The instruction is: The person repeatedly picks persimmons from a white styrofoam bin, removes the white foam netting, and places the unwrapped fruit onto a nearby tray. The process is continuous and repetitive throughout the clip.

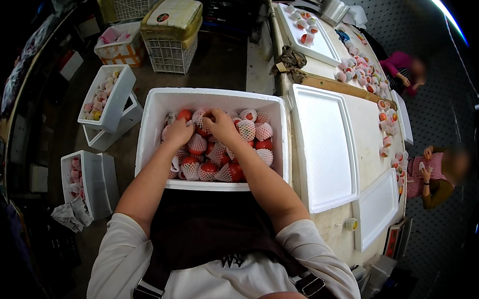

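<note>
A white foam box [213,185] full of red round fruit in foam mesh sleeves stands right before me. My left hand [179,132] reaches into its back left part, its fingers at a bare-topped red fruit [185,114]. Beside it, my right hand [219,124] is bent over the fruit near the middle, by a sleeved red fruit [199,118]. The undersides of both hands are hidden, so a firm hold cannot be told. Other sleeved fruit [246,129] lies to the right of my right hand.
On the table at right lie foam lids [326,146], a foam tray [331,53] with fruit, and loose sleeved fruit [355,72]. Two people work behind it. At left stand foam boxes [122,86] of fruit and a white plastic crate [169,53]. Crumpled paper [72,214] hangs by one box.
</note>
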Demonstrator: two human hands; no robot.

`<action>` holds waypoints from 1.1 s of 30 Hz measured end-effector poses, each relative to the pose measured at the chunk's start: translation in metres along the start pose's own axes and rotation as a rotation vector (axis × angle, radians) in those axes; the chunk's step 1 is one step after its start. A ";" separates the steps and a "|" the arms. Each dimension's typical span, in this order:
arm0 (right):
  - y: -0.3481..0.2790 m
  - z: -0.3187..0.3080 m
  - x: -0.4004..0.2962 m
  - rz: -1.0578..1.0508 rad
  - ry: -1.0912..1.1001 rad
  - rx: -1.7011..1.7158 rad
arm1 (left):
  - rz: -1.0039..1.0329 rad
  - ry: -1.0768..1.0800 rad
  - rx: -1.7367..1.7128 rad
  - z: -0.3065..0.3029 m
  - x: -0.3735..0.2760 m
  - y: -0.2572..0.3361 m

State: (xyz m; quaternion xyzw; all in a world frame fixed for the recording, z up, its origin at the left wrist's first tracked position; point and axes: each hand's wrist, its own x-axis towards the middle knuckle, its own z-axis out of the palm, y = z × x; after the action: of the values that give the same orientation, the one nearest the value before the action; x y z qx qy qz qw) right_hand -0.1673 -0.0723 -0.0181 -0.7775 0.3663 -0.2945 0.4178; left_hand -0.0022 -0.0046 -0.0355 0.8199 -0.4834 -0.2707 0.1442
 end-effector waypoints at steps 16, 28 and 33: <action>-0.020 -0.010 0.001 0.062 -0.083 0.191 | -0.086 0.071 -0.845 0.001 0.008 -0.006; -0.025 -0.011 -0.004 0.027 -0.026 0.171 | 0.026 -0.315 -1.422 -0.003 -0.011 0.023; -0.015 -0.013 0.001 0.058 0.042 0.198 | 0.145 -0.182 -1.338 -0.003 -0.007 0.021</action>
State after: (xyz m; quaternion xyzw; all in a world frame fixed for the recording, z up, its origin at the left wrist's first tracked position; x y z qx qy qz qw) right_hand -0.1719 -0.0728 0.0013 -0.7151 0.3664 -0.3332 0.4933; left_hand -0.0177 -0.0090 -0.0207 0.4937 -0.2757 -0.5690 0.5971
